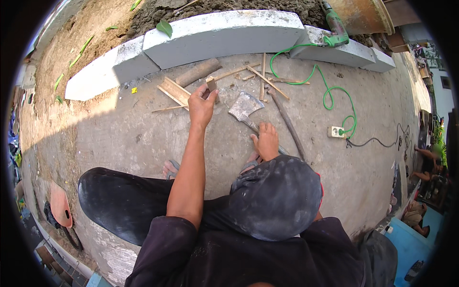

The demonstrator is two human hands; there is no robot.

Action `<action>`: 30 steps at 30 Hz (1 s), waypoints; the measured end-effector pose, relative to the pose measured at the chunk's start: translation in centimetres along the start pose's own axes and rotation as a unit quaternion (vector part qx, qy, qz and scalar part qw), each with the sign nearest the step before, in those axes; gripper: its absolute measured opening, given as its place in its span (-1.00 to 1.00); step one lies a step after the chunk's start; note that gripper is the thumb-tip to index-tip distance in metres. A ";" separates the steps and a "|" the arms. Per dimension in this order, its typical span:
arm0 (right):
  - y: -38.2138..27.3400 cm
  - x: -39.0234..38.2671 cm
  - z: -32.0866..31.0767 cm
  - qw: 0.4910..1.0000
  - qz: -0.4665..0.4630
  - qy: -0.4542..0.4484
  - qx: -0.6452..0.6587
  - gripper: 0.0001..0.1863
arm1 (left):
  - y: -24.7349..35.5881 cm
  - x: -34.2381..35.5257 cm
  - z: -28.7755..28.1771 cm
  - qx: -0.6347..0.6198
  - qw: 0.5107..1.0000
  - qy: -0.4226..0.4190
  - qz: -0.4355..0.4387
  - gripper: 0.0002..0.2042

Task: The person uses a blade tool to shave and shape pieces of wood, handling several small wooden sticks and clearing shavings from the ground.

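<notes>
My left hand (201,106) is closed, with fingers and thumb pinching a short brown piece of split bamboo or wood (212,85) above the ground. My right hand (267,141) is wrapped round the handle of a cleaver-like tool (245,104) beside my raised right knee. Its wide, worn metal blade points away from me, close to the concrete and to the right of the held piece. Part of the handle is hidden by my fingers. Just beyond my left hand lie a split bamboo length (175,91) and a round brown pole (198,71).
Thin sticks (267,82) and a long dark rod (289,122) lie on the concrete. Pale blocks (224,36) border soil ahead. A green power drill (336,28) rests on them, its cord reaching a white socket (336,132). Another person (427,165) is far right.
</notes>
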State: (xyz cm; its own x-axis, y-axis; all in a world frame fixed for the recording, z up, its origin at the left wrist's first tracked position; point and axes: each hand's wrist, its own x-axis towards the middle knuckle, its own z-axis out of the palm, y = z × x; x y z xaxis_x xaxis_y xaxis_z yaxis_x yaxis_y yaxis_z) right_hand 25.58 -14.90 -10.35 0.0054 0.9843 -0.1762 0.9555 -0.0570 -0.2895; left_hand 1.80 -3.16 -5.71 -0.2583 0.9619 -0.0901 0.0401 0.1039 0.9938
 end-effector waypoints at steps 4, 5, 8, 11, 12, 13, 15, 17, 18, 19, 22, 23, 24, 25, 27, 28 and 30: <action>2.1 1.0 -0.1 0.999 -0.034 -0.032 -0.013 -0.53 | -1.2 -0.9 1.0 0.097 0.995 0.001 -0.005 -0.75; 2.3 0.9 -0.5 0.999 -0.033 -0.030 -0.014 -0.53 | -1.3 -1.0 1.1 0.095 0.995 0.000 -0.004 -0.75; 0.7 1.2 -4.0 0.996 0.012 -0.070 0.053 -0.55 | -1.6 -1.0 0.4 0.159 0.987 -0.005 0.027 -0.76; -0.4 1.5 -9.1 0.994 0.054 -0.043 0.086 -0.51 | -0.8 -1.0 1.3 0.171 0.985 -0.013 0.024 -0.76; -1.5 1.3 -11.7 0.984 0.060 -0.030 0.167 -0.49 | -0.6 -0.9 1.9 0.179 0.983 -0.014 0.049 -0.77; -2.6 1.0 -13.7 0.966 0.066 -0.019 0.249 -0.46 | -0.6 -1.1 2.5 0.190 0.979 -0.015 0.071 -0.77; -4.0 0.6 -17.0 0.937 0.045 0.013 0.346 -0.44 | 0.2 -1.9 4.6 0.200 0.977 -0.041 0.067 -0.78; -5.4 0.6 -20.0 0.897 0.020 0.053 0.438 -0.42 | 0.0 -2.5 5.7 0.209 0.973 -0.067 0.070 -0.78; -6.2 0.9 -21.4 0.899 -0.018 0.065 0.433 -0.43 | -0.8 -2.7 6.0 0.212 0.973 -0.059 0.073 -0.78; -6.7 1.1 -22.1 0.900 -0.054 0.076 0.426 -0.43 | -1.1 -2.8 6.3 0.214 0.973 -0.052 0.074 -0.78; -8.0 1.9 -22.6 0.914 -0.088 0.104 0.383 -0.45 | -1.6 -2.1 6.7 0.236 0.967 -0.052 0.077 -0.79; -7.8 1.8 -22.1 0.914 -0.088 0.105 0.383 -0.45 | -1.6 -2.0 6.8 0.235 0.967 -0.053 0.079 -0.79; -7.8 1.7 -21.3 0.926 -0.068 0.087 0.361 -0.46 | -1.7 -1.8 6.7 0.225 0.969 -0.055 0.082 -0.79; -7.8 1.7 -20.7 0.937 -0.048 0.069 0.340 -0.48 | -1.8 -1.6 6.6 0.216 0.971 -0.057 0.085 -0.78; -7.6 1.4 -20.1 0.930 -0.039 0.059 0.360 -0.47 | -1.8 -1.4 6.7 0.220 0.970 -0.062 0.083 -0.77; -7.3 1.2 -19.6 0.942 -0.025 0.047 0.331 -0.47 | -1.6 -1.4 6.8 0.220 0.970 -0.068 0.078 -0.75; -7.1 1.2 -19.3 0.953 -0.010 0.034 0.302 -0.46 | -1.5 -1.5 6.8 0.220 0.971 -0.064 0.069 -0.75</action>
State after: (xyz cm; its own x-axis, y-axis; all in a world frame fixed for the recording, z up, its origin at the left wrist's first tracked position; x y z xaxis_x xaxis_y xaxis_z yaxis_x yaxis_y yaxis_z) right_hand 24.49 -10.14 9.70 0.0287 0.9936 -0.1093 0.6122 -0.1039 -0.7838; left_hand 8.65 -3.05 -7.54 -0.0994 0.9950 0.0060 0.4811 0.0428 0.8756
